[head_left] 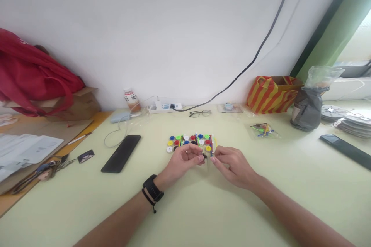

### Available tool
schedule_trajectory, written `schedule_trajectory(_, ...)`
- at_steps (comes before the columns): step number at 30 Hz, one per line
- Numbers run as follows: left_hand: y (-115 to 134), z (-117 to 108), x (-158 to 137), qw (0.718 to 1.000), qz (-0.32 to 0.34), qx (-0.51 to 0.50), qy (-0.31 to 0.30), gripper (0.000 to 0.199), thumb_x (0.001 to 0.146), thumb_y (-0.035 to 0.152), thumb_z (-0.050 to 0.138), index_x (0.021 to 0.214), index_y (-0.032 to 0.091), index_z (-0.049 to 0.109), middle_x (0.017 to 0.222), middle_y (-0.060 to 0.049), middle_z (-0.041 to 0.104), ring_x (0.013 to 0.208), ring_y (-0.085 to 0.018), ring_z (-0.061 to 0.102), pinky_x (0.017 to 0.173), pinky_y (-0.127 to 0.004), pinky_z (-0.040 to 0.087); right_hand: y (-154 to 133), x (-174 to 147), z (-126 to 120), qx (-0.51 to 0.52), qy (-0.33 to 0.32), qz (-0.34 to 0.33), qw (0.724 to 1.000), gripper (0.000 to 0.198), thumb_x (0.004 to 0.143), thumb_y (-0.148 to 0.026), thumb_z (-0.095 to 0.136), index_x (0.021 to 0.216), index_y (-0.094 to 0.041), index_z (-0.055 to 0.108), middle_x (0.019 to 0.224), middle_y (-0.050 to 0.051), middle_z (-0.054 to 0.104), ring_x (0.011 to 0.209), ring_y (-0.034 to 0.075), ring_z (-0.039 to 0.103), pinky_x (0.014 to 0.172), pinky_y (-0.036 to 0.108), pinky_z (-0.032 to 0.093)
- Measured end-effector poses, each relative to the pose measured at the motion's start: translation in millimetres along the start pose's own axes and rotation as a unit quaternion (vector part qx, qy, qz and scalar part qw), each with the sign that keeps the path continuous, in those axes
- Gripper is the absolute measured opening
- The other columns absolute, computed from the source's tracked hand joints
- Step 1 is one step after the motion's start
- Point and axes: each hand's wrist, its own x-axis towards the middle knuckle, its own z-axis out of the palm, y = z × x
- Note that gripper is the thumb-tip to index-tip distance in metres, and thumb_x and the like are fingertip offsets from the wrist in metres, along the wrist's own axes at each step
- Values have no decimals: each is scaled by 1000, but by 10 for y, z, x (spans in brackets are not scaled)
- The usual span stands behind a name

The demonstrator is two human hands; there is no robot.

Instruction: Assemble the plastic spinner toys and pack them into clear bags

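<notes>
My left hand (187,158) is closed, with a small black piece (204,155) pinched between thumb and fingertips. To its right, my right hand (234,164) is also closed in a pinch; whatever is between its fingertips is too small to make out. Just beyond both hands lie several small round discs in rows, among them a blue disc (172,138), a white disc (169,149) and a yellow disc (208,148). Thin coloured sticks lie among them, with a white stick (213,142) close to my right fingertips. My left hand hides some of the discs.
A black phone (121,154) lies left of my hands. Behind the discs are eyeglasses (200,113) and a power strip (165,107). A bottle (132,100) stands back left. A clear bag of coloured parts (263,130), a striped bag (271,94) and a dark phone (346,150) are rightward.
</notes>
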Motion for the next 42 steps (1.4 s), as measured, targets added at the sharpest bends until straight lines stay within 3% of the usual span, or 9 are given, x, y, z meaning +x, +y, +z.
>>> schedule_trajectory(2, -12, -4, 1, 1000, -2, 4, 6, 27, 84, 32, 85, 101, 16, 72, 92, -4, 71, 81, -16, 71, 82, -30, 58, -13, 16, -15, -4, 7, 14, 1000, 48, 107, -41, 43, 67, -21, 59, 68, 3, 54, 60, 16, 47, 61, 32, 40)
schedule_trajectory(8, -53, -25, -11, 999, 8, 34, 7, 28, 81, 30, 88, 99, 17, 72, 102, -7, 74, 90, -18, 72, 83, -30, 59, -27, 18, 26, 110, -33, 44, 992, 20, 103, -41, 54, 96, -24, 61, 83, 2, 63, 71, 16, 54, 64, 29, 46)
schedule_trajectory(18, -73, 0, -17, 999, 14, 36, -7, 31, 80, 31, 88, 104, 17, 73, 112, -10, 77, 99, -23, 75, 92, -38, 61, -89, 53, 42, 212, -60, 107, 970, 23, 102, -43, 55, 92, -23, 58, 79, 0, 62, 71, 16, 54, 64, 29, 46)
schedule_trajectory(21, -15, 38, -42, 994, 37, 102, -10, 32, 87, 34, 81, 114, 19, 73, 121, -12, 75, 109, -27, 73, 100, -44, 58, -90, 72, 16, 224, -52, 112, 967, 21, 102, -41, 53, 93, -23, 58, 81, 1, 63, 74, 17, 58, 66, 29, 47)
schedule_trajectory(27, 43, 36, -90, 890, 176, 419, -30, 47, 96, 31, 69, 143, 31, 61, 149, -8, 60, 145, -32, 44, 124, -56, 33, 263, 95, -255, 14, 98, 99, 990, 17, 100, -33, 48, 86, -24, 50, 75, 1, 58, 70, 19, 54, 64, 31, 43)
schedule_trajectory(31, -16, 17, -96, 847, 175, 496, -80, 56, 99, 33, 64, 154, 32, 50, 160, -7, 49, 153, -36, 29, 124, -61, 31, 610, 118, -514, -195, 206, 121, 951, 14, 95, -25, 48, 81, -23, 46, 77, 3, 57, 72, 20, 53, 68, 32, 37)
schedule_trajectory(33, -35, 23, -96, 839, 174, 507, -93, 54, 100, 34, 62, 153, 33, 50, 161, -7, 47, 153, -38, 29, 123, -63, 31, 754, 115, -548, -263, 182, 151, 936, 13, 94, -24, 47, 82, -23, 47, 83, 5, 60, 79, 22, 56, 70, 33, 37)
schedule_trajectory(37, -38, 39, -93, 832, 169, 520, -96, 48, 102, 32, 58, 150, 32, 54, 158, -5, 52, 151, -38, 32, 123, -63, 30, 947, 93, -429, -319, 1, 205, 925, 17, 96, -23, 47, 80, -22, 52, 83, 6, 62, 84, 23, 58, 69, 32, 35)
schedule_trajectory(42, -37, 34, -95, 825, 164, 532, -93, 46, 102, 31, 57, 148, 32, 56, 151, -5, 58, 147, -36, 35, 122, -60, 32, 1026, 101, -337, -359, -37, 228, 904, 18, 97, -26, 50, 81, -21, 56, 89, 8, 64, 89, 25, 58, 70, 33, 33)
